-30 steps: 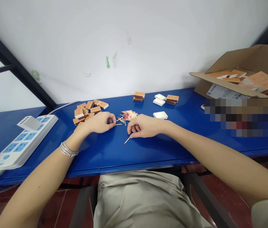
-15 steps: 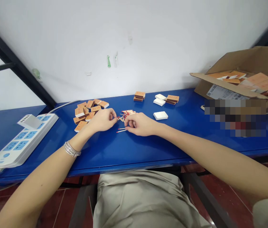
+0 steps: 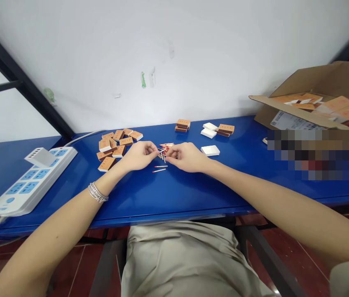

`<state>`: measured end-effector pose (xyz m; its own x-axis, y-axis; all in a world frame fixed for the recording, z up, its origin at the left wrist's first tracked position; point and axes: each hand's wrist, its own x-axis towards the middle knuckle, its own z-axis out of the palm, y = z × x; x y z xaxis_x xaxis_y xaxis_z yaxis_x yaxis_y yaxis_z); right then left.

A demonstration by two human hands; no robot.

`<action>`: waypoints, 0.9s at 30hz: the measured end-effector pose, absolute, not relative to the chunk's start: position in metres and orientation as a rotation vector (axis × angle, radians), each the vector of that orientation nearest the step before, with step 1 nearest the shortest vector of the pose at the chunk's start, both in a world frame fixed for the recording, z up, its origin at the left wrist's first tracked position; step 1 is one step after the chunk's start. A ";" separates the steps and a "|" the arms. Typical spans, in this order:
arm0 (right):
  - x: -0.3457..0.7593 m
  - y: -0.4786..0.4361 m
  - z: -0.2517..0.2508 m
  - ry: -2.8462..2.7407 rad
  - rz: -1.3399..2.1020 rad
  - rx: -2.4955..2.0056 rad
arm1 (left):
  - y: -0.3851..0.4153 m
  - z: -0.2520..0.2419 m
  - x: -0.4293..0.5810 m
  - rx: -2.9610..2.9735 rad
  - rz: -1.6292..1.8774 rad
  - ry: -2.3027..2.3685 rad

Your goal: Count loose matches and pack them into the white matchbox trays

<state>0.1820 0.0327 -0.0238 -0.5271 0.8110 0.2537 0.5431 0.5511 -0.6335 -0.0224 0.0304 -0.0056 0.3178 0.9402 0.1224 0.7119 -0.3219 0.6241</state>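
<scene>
Head view: we're seeing matches [image 3: 166,145] piled toward the table's [image 3: 193,198] back edge. The left hand [image 3: 141,156] is sitting at the pile's left, thumb and fingertips together; the right hand [image 3: 189,157] is sitting at its right, fingers curled. We can't tell whether either is gripping a match. Two loose matches [image 3: 161,166] are lying nearer the front edge.

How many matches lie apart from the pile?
2: the farther match on the blue table just in front of the match pile; the nearer match beside it, toward the table's front edge. The left hand and right hand may hide others.
</scene>
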 end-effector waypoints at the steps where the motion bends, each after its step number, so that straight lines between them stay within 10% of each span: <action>1: 0.182 0.032 -0.024 -2.212 0.731 -1.082 | 0.029 -0.005 -0.020 2.053 0.697 1.371; 12: 0.177 0.032 -0.027 -1.817 1.052 -1.028 | 0.021 -0.004 -0.014 1.889 0.752 1.178; 27: 0.175 0.024 -0.028 -2.460 0.447 -0.797 | 0.037 -0.008 -0.031 2.479 0.623 1.519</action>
